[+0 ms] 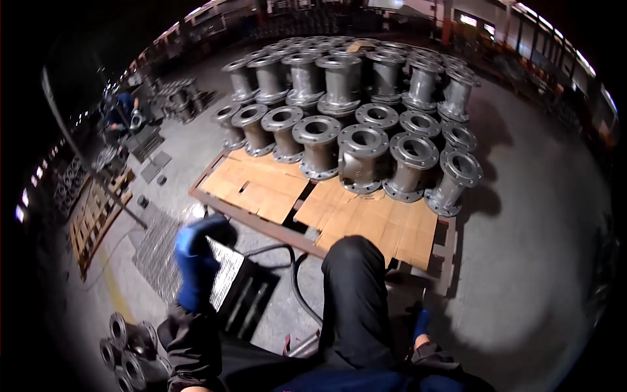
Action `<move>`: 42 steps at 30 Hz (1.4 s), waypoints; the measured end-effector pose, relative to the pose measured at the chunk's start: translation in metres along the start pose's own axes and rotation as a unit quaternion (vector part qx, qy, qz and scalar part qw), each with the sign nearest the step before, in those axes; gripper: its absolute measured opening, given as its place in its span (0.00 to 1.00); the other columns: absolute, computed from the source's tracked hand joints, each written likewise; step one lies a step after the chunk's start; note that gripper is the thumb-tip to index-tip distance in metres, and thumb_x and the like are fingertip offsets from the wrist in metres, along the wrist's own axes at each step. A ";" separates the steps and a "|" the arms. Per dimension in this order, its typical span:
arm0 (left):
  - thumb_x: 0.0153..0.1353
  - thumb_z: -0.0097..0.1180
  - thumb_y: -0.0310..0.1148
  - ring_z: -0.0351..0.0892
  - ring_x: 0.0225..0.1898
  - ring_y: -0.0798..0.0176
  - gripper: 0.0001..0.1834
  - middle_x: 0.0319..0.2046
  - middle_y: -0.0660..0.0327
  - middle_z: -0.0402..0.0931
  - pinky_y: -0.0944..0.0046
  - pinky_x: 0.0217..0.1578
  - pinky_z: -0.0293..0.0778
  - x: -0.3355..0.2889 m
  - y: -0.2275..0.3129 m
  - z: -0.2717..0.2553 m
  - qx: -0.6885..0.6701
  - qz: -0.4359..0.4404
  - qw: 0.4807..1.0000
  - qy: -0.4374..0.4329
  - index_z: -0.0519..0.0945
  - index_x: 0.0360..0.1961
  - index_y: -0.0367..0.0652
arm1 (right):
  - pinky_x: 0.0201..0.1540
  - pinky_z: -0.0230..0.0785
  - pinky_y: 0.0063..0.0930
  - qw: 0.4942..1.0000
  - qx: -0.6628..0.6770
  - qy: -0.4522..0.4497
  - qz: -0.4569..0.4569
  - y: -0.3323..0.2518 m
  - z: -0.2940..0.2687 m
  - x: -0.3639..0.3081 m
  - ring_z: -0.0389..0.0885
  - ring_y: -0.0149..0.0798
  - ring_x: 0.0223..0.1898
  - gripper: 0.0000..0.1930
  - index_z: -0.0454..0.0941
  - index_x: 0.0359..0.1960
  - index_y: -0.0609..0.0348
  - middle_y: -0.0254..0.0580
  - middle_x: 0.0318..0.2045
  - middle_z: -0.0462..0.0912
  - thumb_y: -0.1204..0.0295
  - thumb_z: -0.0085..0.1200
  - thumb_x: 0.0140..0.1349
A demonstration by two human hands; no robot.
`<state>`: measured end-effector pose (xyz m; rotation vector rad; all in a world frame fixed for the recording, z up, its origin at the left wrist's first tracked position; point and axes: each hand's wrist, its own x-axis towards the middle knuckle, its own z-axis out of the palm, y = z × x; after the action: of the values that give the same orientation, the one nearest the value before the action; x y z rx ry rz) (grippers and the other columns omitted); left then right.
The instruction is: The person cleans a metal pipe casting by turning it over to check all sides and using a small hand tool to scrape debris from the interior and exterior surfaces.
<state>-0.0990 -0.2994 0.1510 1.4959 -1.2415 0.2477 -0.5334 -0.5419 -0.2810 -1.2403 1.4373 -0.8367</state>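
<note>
Head view: the left hand lies beside a bright-topped box off the near edge of the pallet, the right hand near its near right corner, neither grip's state discernible, the hose best kept clear of both.
</note>
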 end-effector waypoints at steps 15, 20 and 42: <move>0.53 0.44 0.31 0.77 0.39 0.52 0.15 0.33 0.51 0.78 0.57 0.45 0.70 -0.195 0.149 -0.114 0.274 0.107 0.916 0.272 0.78 0.35 0.33 | 0.24 0.67 0.26 0.949 -0.154 -0.251 -0.111 -0.292 0.153 -0.087 0.73 0.35 0.16 0.28 0.75 0.40 0.69 0.54 0.24 0.81 0.51 0.35 0.64; 0.51 0.43 0.27 0.78 0.39 0.51 0.14 0.34 0.51 0.78 0.57 0.44 0.70 -0.221 0.175 -0.150 0.377 0.083 0.870 0.307 0.78 0.36 0.34 | 0.21 0.70 0.27 0.888 -0.142 -0.392 -0.194 -0.317 0.240 -0.113 0.78 0.41 0.17 0.30 0.75 0.41 0.70 0.56 0.24 0.81 0.49 0.36 0.64; 0.52 0.57 0.40 0.79 0.37 0.56 0.16 0.36 0.52 0.79 0.62 0.40 0.72 -0.412 0.034 -0.280 0.389 -0.606 0.544 0.430 0.80 0.37 0.42 | 0.24 0.62 0.15 0.593 -0.076 -0.753 -0.275 -0.395 0.454 -0.388 0.69 0.25 0.18 0.28 0.74 0.47 0.65 0.41 0.30 0.82 0.50 0.32 0.67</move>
<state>-0.1739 0.1620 -0.0254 2.1690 0.9816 0.5104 -0.0111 -0.2076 0.0763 -1.7724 -0.3315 0.2006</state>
